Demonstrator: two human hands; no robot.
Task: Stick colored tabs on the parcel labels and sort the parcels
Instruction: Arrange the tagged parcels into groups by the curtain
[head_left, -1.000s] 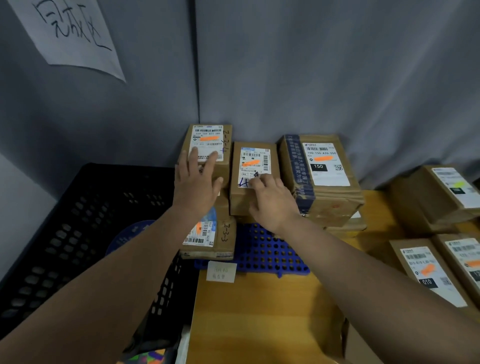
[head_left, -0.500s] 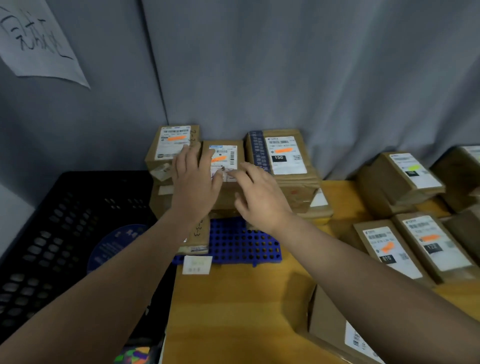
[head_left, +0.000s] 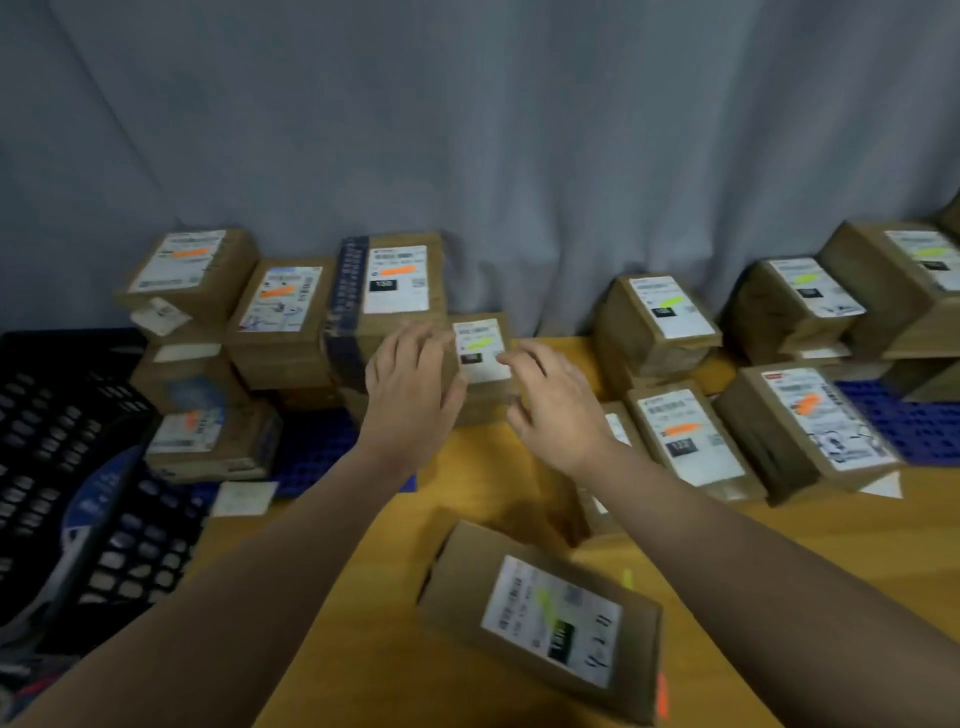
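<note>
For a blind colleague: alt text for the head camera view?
A left hand and right hand flank a small green-tabbed parcel on a wooden table. Orange-tabbed parcels are stacked on its left by a black crate; other parcels lie right and nearer.

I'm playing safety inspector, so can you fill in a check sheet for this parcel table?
Surface: wooden table, blue perforated mats under the stacks.
Job's things: orange-tabbed parcels stacked left, green-tabbed parcels back right, small green-tabbed parcel between the hands, near green-tabbed parcel closest to the camera.
Clutter: paper slip, black crate at left.
Grippers: left hand and right hand open beside the small parcel; contact blurred.
Cables: nothing seen.
Surroundings: grey curtain behind.
</note>
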